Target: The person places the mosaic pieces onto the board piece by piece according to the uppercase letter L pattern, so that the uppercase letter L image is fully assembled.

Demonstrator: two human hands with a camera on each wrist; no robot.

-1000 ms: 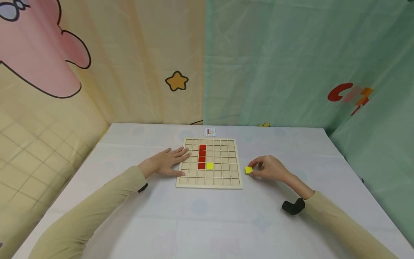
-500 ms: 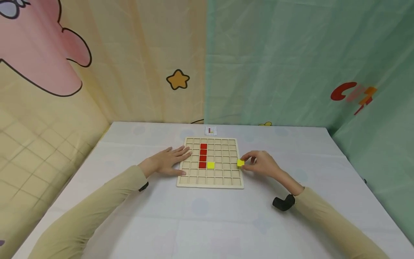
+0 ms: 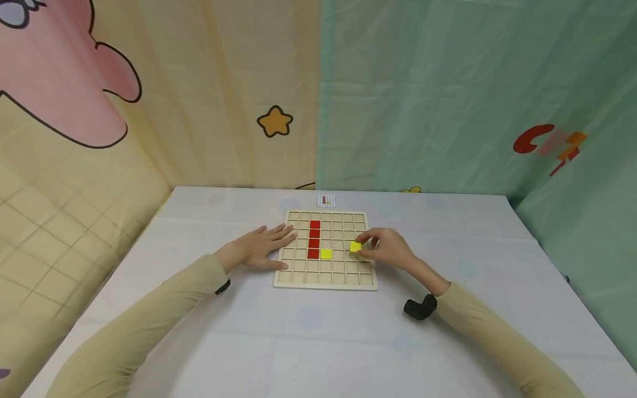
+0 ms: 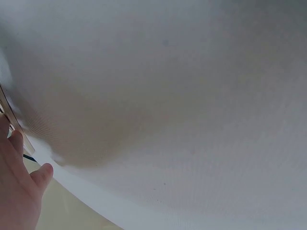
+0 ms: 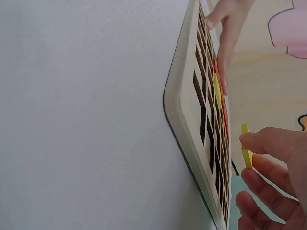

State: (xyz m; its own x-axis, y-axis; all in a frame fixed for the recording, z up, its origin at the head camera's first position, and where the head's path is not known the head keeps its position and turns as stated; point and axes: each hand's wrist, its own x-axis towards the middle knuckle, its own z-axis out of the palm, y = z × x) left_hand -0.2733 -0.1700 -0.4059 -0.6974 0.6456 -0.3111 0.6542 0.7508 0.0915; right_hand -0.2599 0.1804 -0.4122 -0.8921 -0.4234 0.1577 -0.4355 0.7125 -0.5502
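A white tabletop (image 3: 318,337) carried a wooden grid board (image 3: 324,283) near its far edge, midway between the left and right edges. The left hand (image 3: 259,250) lay flat, fingers straight, on the tabletop, its fingertips on the board's left edge. The right hand (image 3: 387,249) hovered over the board's right side, thumb and fingers pinching a yellow tile (image 3: 355,246); the right wrist view showed this tile (image 5: 245,146) held clear above the cells. Four red tiles (image 3: 314,239) filled a column left of the board's centre; a second yellow tile (image 3: 325,254) sat beside the lowest. A small card (image 3: 325,200) lay just beyond the board's far edge.
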